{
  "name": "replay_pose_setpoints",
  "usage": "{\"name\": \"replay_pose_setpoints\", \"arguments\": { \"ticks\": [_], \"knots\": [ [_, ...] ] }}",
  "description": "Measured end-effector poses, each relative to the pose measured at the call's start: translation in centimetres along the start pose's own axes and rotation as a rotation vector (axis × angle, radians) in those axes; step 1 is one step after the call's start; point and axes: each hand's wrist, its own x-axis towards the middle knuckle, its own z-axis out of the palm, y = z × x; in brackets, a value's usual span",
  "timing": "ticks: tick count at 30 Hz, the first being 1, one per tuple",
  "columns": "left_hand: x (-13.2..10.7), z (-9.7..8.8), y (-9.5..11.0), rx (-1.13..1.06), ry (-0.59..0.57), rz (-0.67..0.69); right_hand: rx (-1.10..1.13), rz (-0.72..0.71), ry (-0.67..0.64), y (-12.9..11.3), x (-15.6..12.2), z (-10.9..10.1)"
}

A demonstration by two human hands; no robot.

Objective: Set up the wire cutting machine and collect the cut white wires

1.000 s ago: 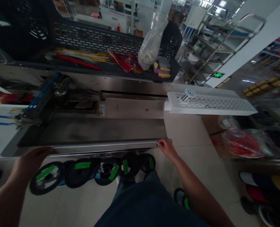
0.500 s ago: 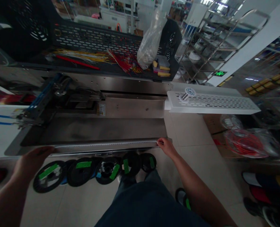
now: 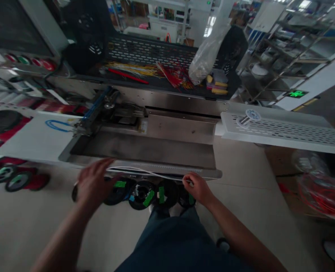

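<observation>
A thin white wire [image 3: 153, 173] bows slightly in front of the metal tray's ruled front edge. Its right end is pinched in my right hand [image 3: 197, 186], near the tray's right corner. My left hand [image 3: 95, 182] is at the wire's other end, fingers stretched and thumb apart, slightly blurred; the wire passes by its fingertips without a visible grip. Behind both hands lies the long metal tray [image 3: 144, 149] of a machine, with a ruler strip [image 3: 175, 168] along its front lip.
Black spools [image 3: 141, 194] with green tape stand on the floor below the tray. A perforated white shelf [image 3: 286, 130] carrying a small spool [image 3: 252, 115] juts out at right. Yellow wires [image 3: 136, 69], red wires and a plastic bag [image 3: 204, 62] lie on the machine's top. Red spools [image 3: 20, 179] sit at left.
My left hand has moved inward and lifted off the tray's left front edge. My right hand has come off the lip toward me, with the white wire now bowed. The view has swung left.
</observation>
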Motion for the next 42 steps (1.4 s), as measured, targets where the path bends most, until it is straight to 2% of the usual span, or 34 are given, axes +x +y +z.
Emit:
{"name": "replay_pose_setpoints", "arguments": {
  "ticks": [3,4,6,9,14,16,18,24,27,31,42],
  "knots": [
    [-1.9,1.8,7.8,-0.394,-0.325,0.208,0.014,-0.183,-0.064,-3.5,0.7,1.3],
    [-2.3,2.4,9.5,-0.530,-0.383,0.192,0.016,-0.228,-0.076,-4.4,1.0,1.6],
    [-3.1,3.3,11.0,-0.743,-0.367,0.115,0.027,-0.281,-0.094,-5.6,1.5,2.1],
    [-4.3,3.5,10.5,-0.847,-0.286,0.002,0.036,-0.316,-0.101,-6.6,1.9,2.9],
    [-5.1,3.0,8.0,-0.773,-0.226,-0.079,0.058,-0.300,-0.137,-7.7,2.3,5.5],
    [-4.7,3.1,6.0,-0.694,-0.187,-0.063,0.097,-0.270,-0.155,-8.0,2.8,7.0],
    [-3.7,3.3,2.9,-0.613,-0.148,-0.060,0.121,-0.252,-0.162,-8.1,4.0,8.7],
    [2.0,4.1,-9.3,-0.514,-0.127,-0.117,0.005,-0.220,-0.145,-8.0,10.5,14.7],
    [4.3,5.0,-13.0,-0.490,-0.129,-0.124,-0.041,-0.232,-0.124,-8.4,12.7,16.8],
    [5.3,6.0,-15.0,-0.495,-0.155,-0.101,-0.101,-0.272,-0.081,-8.5,12.5,17.8],
    [6.3,5.9,-16.5,-0.524,-0.261,0.018,-0.132,-0.413,-0.042,-7.4,9.6,17.7]
  ]
}}
